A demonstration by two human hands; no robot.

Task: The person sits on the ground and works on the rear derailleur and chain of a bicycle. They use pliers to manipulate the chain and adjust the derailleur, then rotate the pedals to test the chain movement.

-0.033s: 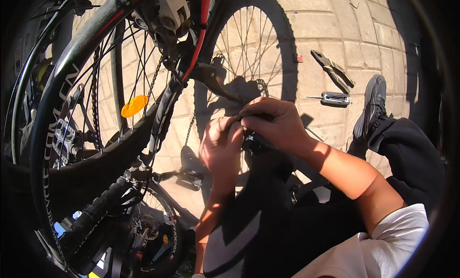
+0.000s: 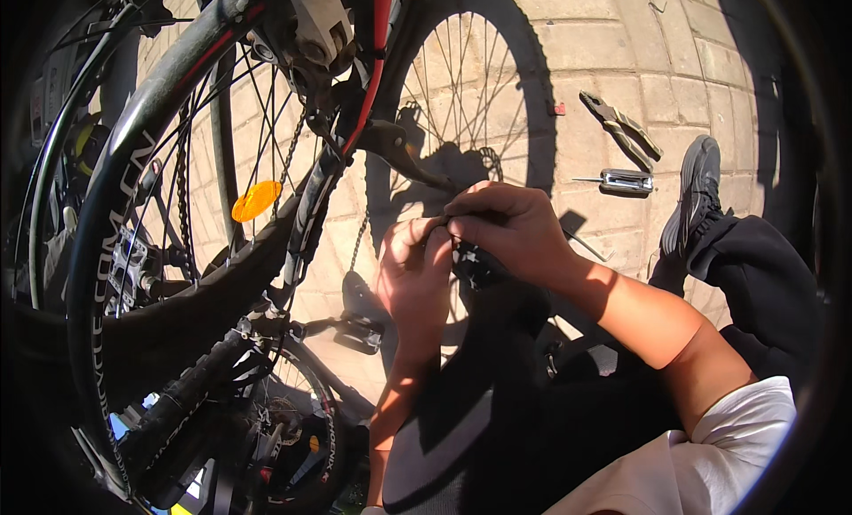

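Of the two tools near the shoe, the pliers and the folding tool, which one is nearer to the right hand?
The silver folding tool, with a thin piece sticking out; the pliers lie farther from the right hand.

Small dark piece [image 2: 445, 220], mostly hidden, pinched between left grip [image 2: 414, 268] and right grip [image 2: 515, 229].

So I'm standing outdoors here, yard or sidewalk, can't tell which. Underfoot it's beige rectangular paving blocks [image 2: 577, 46], with hard sun throwing a crisp, dark spoked-wheel shadow [image 2: 534, 98] across them. Feels like an open-air bike workshop: glossy black bicycle frame [image 2: 182, 71] up close, black-tyred bicycle wheel [image 2: 330, 462] lower down, metal pliers with tan-and-dark handles [image 2: 621, 130] and a silver-and-black folding multi-tool [image 2: 626, 182] lying right on the blocks.
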